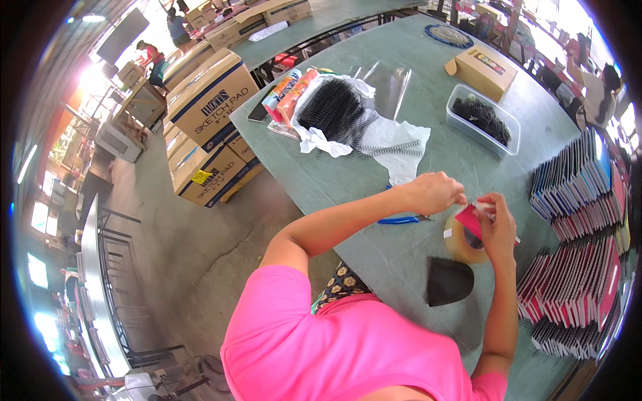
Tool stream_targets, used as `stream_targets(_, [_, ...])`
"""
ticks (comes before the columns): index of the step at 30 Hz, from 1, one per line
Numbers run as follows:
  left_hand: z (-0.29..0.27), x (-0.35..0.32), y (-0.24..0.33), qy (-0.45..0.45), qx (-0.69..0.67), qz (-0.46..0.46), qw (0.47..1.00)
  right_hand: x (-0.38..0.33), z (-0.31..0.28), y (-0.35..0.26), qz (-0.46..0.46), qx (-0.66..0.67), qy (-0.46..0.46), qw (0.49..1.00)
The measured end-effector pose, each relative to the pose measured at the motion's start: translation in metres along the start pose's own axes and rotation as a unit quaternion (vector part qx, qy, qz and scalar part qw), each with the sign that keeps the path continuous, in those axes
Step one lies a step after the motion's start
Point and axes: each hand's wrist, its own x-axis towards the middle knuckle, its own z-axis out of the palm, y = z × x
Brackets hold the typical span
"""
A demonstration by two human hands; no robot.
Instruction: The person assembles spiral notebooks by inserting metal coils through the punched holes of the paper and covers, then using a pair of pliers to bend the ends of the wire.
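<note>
My right hand is closed round a small red-covered notebook, tilted above a roll of tan packing tape. My left hand is pinched just left of the notebook's upper edge. What its fingertips hold, if anything, is too small to make out. Below my left wrist lie blue-handled pliers, partly hidden by the forearm. A dark rounded pad lies on the green table in front of me.
Black spiral coils lie heaped on white paper; more fill a clear plastic tub. Stacked spiral notebooks line the right edge, with blue-covered ones farther back. A cardboard box and large cartons stand beyond.
</note>
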Motion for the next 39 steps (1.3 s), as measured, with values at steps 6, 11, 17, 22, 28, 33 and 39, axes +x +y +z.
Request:
stream_targets(6, [0.019, -0.007, 0.022, 0.226, 0.096, 0.131, 0.960, 0.001, 0.000, 0.007, 0.007, -0.012, 0.006, 1.000])
stream_targets(11, [0.107, -0.063, 0.061, -0.014, 0.162, 0.144, 0.976, 0.000, -0.006, 0.011, -0.007, 0.025, 0.008, 1.000])
stream_targets(17, [0.040, -0.052, 0.062, 0.022, -0.064, -0.002, 0.998, -0.010, -0.034, 0.039, 0.086, 0.085, -0.050, 0.991])
stream_targets(22, [0.005, -0.025, 0.045, 0.052, 0.062, 0.034, 0.996, -0.044, -0.035, 0.066, 0.166, 0.290, 0.042, 0.941])
stream_targets(28, [-0.012, -0.002, 0.053, 0.279, 0.024, 0.080, 0.956, -0.059, -0.027, 0.062, 0.165, 0.357, 0.040, 0.919])
stream_targets(33, [0.009, -0.019, 0.054, 0.081, 0.036, 0.085, 0.992, -0.053, -0.031, 0.063, 0.148, 0.324, 0.044, 0.933])
stream_targets(39, [0.009, -0.002, 0.062, 0.062, 0.019, 0.057, 0.996, -0.057, -0.025, 0.054, 0.177, 0.410, 0.077, 0.891])
